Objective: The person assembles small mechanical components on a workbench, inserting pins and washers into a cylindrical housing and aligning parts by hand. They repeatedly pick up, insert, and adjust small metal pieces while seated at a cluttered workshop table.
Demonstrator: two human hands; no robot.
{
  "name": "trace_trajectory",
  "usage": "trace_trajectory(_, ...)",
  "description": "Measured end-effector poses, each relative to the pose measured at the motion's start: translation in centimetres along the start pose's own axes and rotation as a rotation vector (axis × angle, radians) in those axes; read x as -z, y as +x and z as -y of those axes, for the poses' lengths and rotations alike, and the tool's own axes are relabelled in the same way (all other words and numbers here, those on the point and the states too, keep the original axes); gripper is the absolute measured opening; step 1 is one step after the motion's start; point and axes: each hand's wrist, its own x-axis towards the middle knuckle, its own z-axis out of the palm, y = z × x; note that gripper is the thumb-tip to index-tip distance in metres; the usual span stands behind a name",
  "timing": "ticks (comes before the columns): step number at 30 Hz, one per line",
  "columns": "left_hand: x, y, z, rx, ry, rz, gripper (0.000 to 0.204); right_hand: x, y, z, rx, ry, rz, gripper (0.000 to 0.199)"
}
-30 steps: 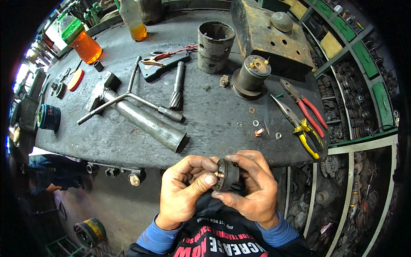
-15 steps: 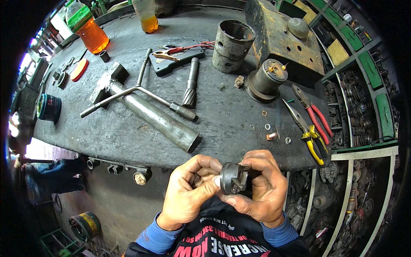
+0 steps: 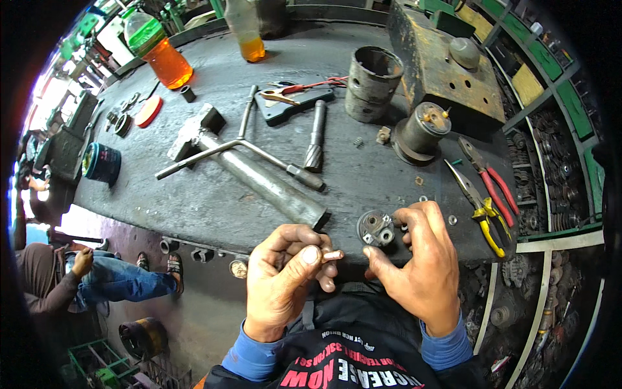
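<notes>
My left hand pinches a small copper-coloured bolt, its end sticking out between thumb and fingers. A round black cap, with metal contacts and a round hole on its upturned face, is at the table's near edge. Around its right and lower rim are the thumb and fingertips of my right hand. Whether the cap's weight rests on the table is hard to tell. Beyond it stands a dark cylindrical solenoid body with a brass terminal on top.
Red-handled pliers and yellow-handled pliers lie at the right. A steel hammer, a T-shaped wrench and a splined shaft occupy the middle. A metal tube stands behind. Another person's jeans-clad legs show at lower left.
Both hands held the cap together before; they are now apart. The cap has turned face up on the right-hand side, and the copper-coloured bolt shows in my left hand. The view has shifted.
</notes>
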Motion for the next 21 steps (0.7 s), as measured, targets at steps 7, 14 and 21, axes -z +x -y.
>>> trace_trajectory(7,1.3,-0.4,0.8,0.116,-0.323,0.115,0.029,-1.0,-0.7,-0.4,0.024,0.073,-0.049,0.041)
trace_trajectory(14,0.0,-0.3,1.1,0.083,-0.151,0.026,0.029,-0.5,-1.1,-1.9,0.210,-0.152,-0.105,0.042)
trace_trajectory(21,-1.2,0.1,1.2,0.007,0.048,0.017,0.029,4.6,0.5,-2.6,0.156,0.040,-0.286,0.020)
